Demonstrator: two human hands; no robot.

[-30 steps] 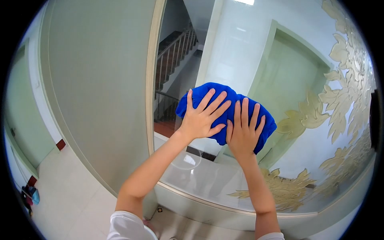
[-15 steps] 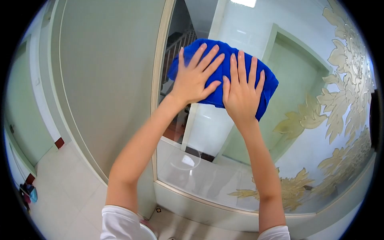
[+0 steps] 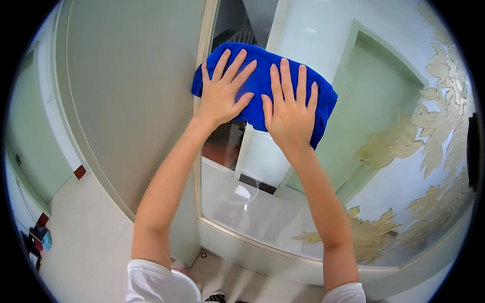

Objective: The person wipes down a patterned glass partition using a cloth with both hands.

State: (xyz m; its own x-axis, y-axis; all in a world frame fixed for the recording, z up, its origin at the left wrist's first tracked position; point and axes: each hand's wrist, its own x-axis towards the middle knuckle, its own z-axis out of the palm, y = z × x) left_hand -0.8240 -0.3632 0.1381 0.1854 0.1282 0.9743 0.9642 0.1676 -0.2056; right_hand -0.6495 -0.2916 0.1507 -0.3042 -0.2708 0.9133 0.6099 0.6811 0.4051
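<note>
A blue cloth (image 3: 257,108) is spread flat against a glass pane (image 3: 227,202) with a gold leaf pattern (image 3: 439,116) on its right side. My left hand (image 3: 222,96) lies on the cloth's left half, fingers spread and stretched upward. On the right half rests my right hand (image 3: 292,111), its palm flat and its fingers stretched out too. The cloth's left end reaches over the pane's left frame strip (image 3: 198,166). Both hands press on the cloth without gripping it.
Left of the glass is a grey-green panel (image 3: 131,101). A white bucket (image 3: 187,288) stands on the floor near my feet. Farther left are a pale green door (image 3: 35,126) and some small items (image 3: 43,237) on the floor. The glass reflects a doorway and stairs.
Both hands and the blue cloth have slid left across the glass, so the cloth now overlaps the left frame strip. The hands keep their places on the cloth.
</note>
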